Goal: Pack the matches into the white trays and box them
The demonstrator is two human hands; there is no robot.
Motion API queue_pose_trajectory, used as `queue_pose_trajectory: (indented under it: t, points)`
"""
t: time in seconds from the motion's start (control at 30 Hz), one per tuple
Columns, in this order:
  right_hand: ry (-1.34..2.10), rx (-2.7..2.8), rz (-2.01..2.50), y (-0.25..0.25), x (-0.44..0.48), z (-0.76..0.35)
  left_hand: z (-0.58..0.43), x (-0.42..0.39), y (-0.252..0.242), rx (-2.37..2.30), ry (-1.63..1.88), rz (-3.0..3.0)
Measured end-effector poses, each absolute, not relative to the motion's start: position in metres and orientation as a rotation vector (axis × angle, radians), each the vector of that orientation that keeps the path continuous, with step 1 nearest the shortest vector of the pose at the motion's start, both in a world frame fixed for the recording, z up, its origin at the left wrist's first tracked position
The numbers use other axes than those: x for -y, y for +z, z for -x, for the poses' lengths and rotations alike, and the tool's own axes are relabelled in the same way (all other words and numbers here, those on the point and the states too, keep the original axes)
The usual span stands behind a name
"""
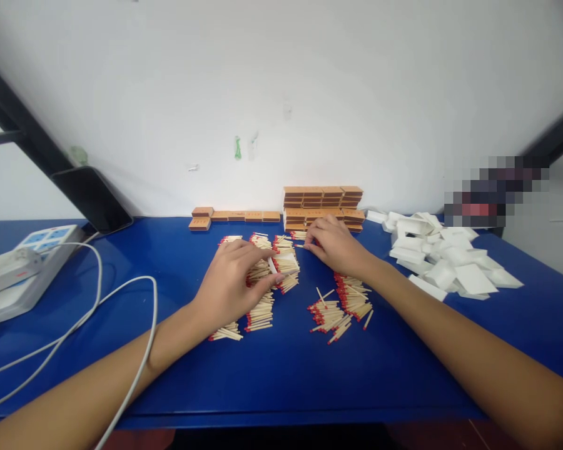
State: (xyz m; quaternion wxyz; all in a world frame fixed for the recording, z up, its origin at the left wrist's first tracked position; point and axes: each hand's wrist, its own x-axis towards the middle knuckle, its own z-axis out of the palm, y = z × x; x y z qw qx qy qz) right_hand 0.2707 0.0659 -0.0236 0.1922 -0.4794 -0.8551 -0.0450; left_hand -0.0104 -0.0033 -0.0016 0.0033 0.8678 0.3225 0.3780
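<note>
My left hand (pixel 232 281) grips a small white matchbox tray (pixel 273 265) between thumb and fingers, and red-tipped matches lie in the tray. Around and under that hand, more matches (pixel 261 312) are spread in rows on the blue table. My right hand (pixel 338 247) is to the right of the tray, its fingers bent together; a match (pixel 299 245) shows at the fingertips. Behind the right hand stand stacked orange-brown matchboxes (pixel 323 191). Two heaps of loose matches, one (pixel 354 297) just below the right wrist and another (pixel 329 315) nearer me, lie on the table.
A pile of white trays (pixel 455 253) covers the right side of the table (pixel 309 387). A low row of matchboxes (pixel 237 216) runs along the wall. At left are a black phone-like slab (pixel 91 197), a white power strip (pixel 32 275) and a white cable (pixel 154 306) crossing my left forearm.
</note>
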Motion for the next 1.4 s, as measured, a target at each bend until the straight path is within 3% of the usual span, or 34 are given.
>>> queue_pose_trajectory:
  t: [0.37, 0.77, 1.1, 1.4]
  points:
    - [0.066, 2.337, 0.943, 0.019, -0.012, -0.247, 0.01, 0.003, -0.002, -1.066, 1.181, -2.712]
    - [0.141, 2.383, 0.846, 0.019, -0.002, -0.238, 0.011, 0.003, -0.003, -1.05, 1.173, -2.714]
    - [-0.095, 2.375, 1.285, -0.018, -0.05, -0.276, 0.011, 0.004, -0.002, -1.031, 1.184, -2.723]
    - [-0.151, 2.405, 1.311, -0.027, -0.062, -0.279, 0.01, 0.005, 0.0, -1.029, 1.2, -2.713]
